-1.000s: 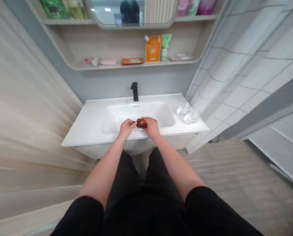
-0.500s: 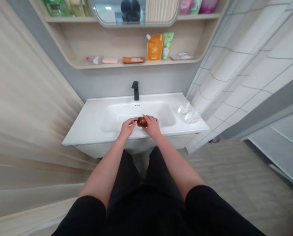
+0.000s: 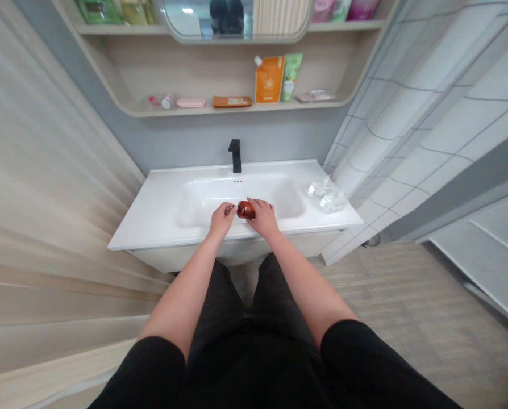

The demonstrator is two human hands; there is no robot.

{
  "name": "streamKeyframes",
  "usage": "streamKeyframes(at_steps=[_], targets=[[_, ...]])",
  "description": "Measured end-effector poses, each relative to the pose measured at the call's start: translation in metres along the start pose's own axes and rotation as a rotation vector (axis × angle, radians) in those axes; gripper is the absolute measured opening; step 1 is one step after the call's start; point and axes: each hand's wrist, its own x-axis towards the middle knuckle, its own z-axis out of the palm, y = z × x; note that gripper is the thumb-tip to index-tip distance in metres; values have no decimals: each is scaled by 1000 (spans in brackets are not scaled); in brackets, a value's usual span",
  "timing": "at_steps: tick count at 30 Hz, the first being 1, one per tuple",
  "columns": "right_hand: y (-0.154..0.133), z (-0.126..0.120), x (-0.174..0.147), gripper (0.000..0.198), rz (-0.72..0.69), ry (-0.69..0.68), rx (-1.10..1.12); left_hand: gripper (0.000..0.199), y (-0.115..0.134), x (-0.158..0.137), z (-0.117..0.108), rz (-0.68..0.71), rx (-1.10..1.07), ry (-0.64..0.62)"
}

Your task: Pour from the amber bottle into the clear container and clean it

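A small amber-brown bottle (image 3: 246, 210) lies on its side in the air over the front of the sink, its dark top pointing left. My right hand (image 3: 262, 216) is wrapped around the bottle's body, fingers over the upper side. At the other end, my left hand (image 3: 222, 218) is closed, thumb and fingers pinched on the dark top. Most of that top is hidden by the fingers, so its shape cannot be made out. Beneath both hands is the white sink (image 3: 194, 201), with a black faucet (image 3: 236, 156) behind it.
Crumpled clear plastic (image 3: 327, 196) lies on the counter's right side. Above, the shelf (image 3: 152, 111) holds an orange pouch (image 3: 270, 79), a green tube (image 3: 291, 76), a brown packet (image 3: 232, 101) and a pink case (image 3: 191, 103). A curtain (image 3: 58, 170) hangs at left.
The fingers of my left hand have curled in more tightly, and less of the bottle's dark top shows. My right hand and the bottle have hardly moved.
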Motion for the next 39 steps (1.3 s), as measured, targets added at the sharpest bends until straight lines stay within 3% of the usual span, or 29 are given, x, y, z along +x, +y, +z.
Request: streamKeyframes(at_steps=[5, 9, 12, 17, 20, 24, 31, 39], targets=[[0, -1, 0, 82, 0, -3, 14, 36, 2, 0, 2, 89, 3, -3], [0, -1, 0, 81, 3, -9, 2, 19, 4, -1, 2, 38, 24, 0], [0, -1, 0, 81, 3, -20, 0, 31, 5, -2, 1, 80, -3, 16], [0, -2, 0, 80, -2, -11, 14, 12, 5, -2, 3, 30, 37, -26], [0, -2, -1, 79, -7, -12, 28, 26, 6, -1, 3, 42, 6, -4], [-1, -3, -1, 79, -9, -8, 33, 13, 7, -2, 1, -11, 40, -12], [-2, -4, -2, 78, -18, -14, 26, 17, 1, -2, 0, 7, 31, -34], [-2, -4, -2, 78, -4, -10, 27, 32, 0, -1, 2, -110, -51, -78]])
